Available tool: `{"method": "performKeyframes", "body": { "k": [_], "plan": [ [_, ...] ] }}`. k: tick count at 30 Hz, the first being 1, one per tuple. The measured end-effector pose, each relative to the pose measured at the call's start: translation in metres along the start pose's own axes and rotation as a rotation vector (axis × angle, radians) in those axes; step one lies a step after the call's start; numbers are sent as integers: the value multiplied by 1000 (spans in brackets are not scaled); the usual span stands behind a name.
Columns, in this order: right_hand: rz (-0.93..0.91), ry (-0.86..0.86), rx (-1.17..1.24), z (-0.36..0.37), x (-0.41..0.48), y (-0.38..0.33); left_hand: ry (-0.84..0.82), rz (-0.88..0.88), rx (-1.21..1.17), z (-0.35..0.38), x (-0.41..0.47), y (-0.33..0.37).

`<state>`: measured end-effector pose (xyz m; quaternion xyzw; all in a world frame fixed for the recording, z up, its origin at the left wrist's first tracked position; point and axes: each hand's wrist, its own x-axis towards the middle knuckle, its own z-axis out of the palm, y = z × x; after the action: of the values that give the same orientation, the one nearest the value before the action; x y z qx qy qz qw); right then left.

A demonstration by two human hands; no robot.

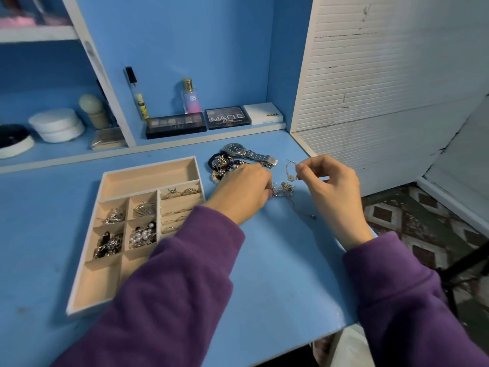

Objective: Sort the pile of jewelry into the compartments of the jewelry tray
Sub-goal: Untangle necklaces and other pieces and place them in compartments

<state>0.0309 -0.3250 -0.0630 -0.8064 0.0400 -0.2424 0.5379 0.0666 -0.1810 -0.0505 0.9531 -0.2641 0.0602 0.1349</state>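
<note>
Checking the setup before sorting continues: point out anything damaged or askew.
The white slatted panel right of the desk is cracked and chipped in several slats. A thin chain trails loose on the desk, apart from the jewelry pile. The tray sits angled to the desk edge.

On the blue table [277,260], the right hand [330,189] pinched a thin chain [290,170] and held it up, while the left hand [243,189] rested closed on the jewelry pile [227,162] beside a watch [246,152]. The tray [148,176] lay to the left, several compartments already filled.
</note>
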Motion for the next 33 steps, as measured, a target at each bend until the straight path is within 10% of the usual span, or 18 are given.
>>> {"method": "performKeyframes", "body": {
  "k": [23,33],
  "plan": [
    [38,-227,294,21,-17,-27,156,-280,-670,-57,-65,-31],
    [-197,-640,283,87,-59,-72,24,-401,-388,-100,-169,-83]
  ]
}}
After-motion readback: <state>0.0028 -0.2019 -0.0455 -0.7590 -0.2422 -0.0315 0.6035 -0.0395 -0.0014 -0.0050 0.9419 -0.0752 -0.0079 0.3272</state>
